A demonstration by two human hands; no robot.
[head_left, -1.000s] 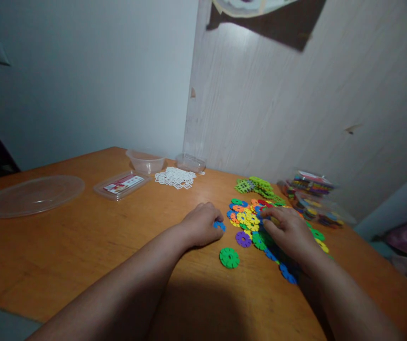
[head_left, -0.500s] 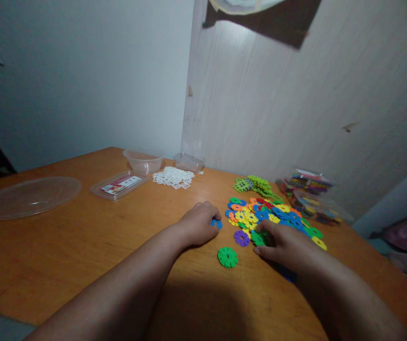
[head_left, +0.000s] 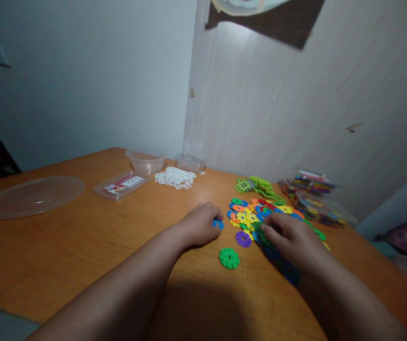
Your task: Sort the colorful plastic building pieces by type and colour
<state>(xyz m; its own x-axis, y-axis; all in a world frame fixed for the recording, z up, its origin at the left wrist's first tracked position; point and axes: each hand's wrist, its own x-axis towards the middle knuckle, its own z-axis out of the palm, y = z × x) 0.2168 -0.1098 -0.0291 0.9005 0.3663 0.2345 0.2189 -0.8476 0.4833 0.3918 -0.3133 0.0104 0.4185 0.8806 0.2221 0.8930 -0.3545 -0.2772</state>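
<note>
In the head view my left hand [head_left: 200,223] rests on the table, its fingers closed on a blue notched disc [head_left: 218,225]. My right hand [head_left: 294,239] is over the front of a pile of coloured discs [head_left: 248,217], thumb and fingertips pinched on a green notched disc [head_left: 260,233] that the hand partly hides. Between the hands lies a single purple disc [head_left: 243,239]. Closer to me a green disc [head_left: 229,258] lies flat on the wood. Blue discs [head_left: 285,270] show in the shade under my right wrist.
Behind the pile are light green lattice pieces [head_left: 256,185]. White square frames [head_left: 175,177] lie mid-table near a clear bowl [head_left: 147,163] and a clear box [head_left: 191,163]. Lids [head_left: 33,196] lie to the left. Packed containers [head_left: 312,189] stand at the back right, by the wall.
My right thumb and fingers, apart around the green disc before, have closed on it. My left hand keeps its place with the blue disc.
</note>
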